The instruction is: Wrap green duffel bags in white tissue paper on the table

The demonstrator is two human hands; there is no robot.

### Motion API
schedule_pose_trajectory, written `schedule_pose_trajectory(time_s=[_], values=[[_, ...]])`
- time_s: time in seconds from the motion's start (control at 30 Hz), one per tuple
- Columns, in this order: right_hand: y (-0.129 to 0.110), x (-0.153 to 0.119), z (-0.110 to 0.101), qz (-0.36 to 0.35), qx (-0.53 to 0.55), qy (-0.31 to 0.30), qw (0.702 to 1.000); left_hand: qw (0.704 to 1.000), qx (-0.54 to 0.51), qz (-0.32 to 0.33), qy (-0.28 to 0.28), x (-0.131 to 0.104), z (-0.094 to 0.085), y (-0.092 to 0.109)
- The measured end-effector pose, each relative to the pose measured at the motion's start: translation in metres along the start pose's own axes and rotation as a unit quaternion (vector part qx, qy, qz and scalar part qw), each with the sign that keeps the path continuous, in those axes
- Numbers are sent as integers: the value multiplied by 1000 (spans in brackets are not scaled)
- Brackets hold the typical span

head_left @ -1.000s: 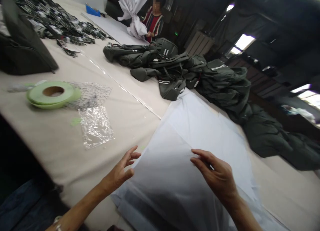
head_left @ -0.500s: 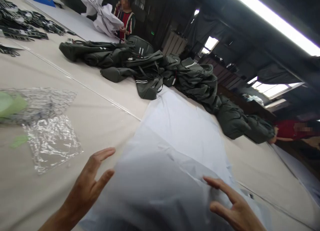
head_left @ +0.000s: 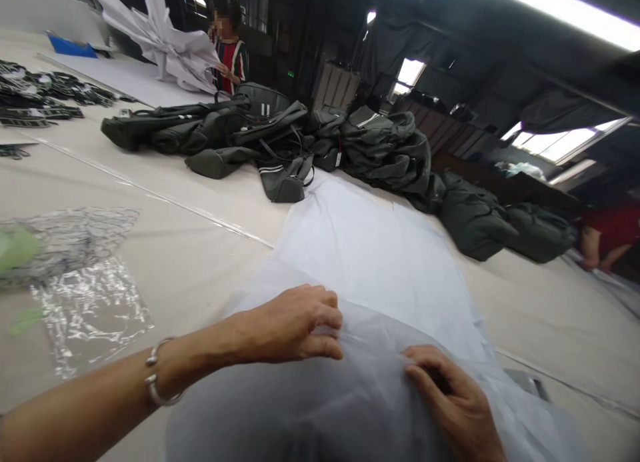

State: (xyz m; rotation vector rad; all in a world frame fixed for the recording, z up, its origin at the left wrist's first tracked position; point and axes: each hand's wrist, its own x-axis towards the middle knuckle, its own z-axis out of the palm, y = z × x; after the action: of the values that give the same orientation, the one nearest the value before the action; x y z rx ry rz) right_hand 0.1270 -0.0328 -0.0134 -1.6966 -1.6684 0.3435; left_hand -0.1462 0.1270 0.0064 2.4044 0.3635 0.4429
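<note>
A large translucent plastic bag (head_left: 280, 395) lies in front of me, with something dark showing dimly through its near part. My left hand (head_left: 300, 322), with a silver bangle at the wrist, reaches across it, its curled fingers closed on the film. To the right, my right hand (head_left: 455, 399) pinches the same film between thumb and fingers. Beyond both hands, more whitish plastic bags (head_left: 370, 242) lie flat on the table, reaching up to the dark green bags.
Dark green bags (head_left: 390, 149) are heaped across the far side of the table (head_left: 200, 249). At left lie a crinkled clear plastic bag (head_left: 95, 315) and black straps (head_left: 40, 92). One person (head_left: 233, 62) handles white sheeting (head_left: 170, 49); another in red (head_left: 613, 229) stands at right.
My left hand has moved right over the plastic, and its spread fingers have closed on the film. My right hand's fingers have drawn together into a pinch on it. The view has shifted slightly.
</note>
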Motion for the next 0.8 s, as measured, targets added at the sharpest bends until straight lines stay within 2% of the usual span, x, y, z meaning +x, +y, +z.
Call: schedule_pose_trajectory(time_s=[0.1, 0.2, 0.37, 0.47, 0.57, 0.63, 0.7, 0.8], values=[[5, -3, 4, 38, -24, 12, 999, 1000, -13, -7, -5, 8, 1, -6], [3, -1, 5, 49, -41, 12, 998, 998, -24, -51, -31, 18, 11, -17], [-4, 1, 10, 33, -63, 20, 997, 993, -40, -108, 6, 19, 30, -26], [-3, 0, 9, 14, -93, 22, 995, 994, 17, -99, 44, 14, 35, -24], [-3, 4, 7, -23, -133, 50, 990, 993, 73, -58, 78, 9, 39, -23], [-9, 13, 8, -39, -154, 47, 986, 991, 88, -31, 93, 5, 40, -21], [-21, 25, 13, -58, -157, -20, 986, 988, 102, -12, 114, 2, 40, -19], [-45, 41, 23, -76, -130, -186, 971, 981, 115, 21, 157, -1, 40, -12]])
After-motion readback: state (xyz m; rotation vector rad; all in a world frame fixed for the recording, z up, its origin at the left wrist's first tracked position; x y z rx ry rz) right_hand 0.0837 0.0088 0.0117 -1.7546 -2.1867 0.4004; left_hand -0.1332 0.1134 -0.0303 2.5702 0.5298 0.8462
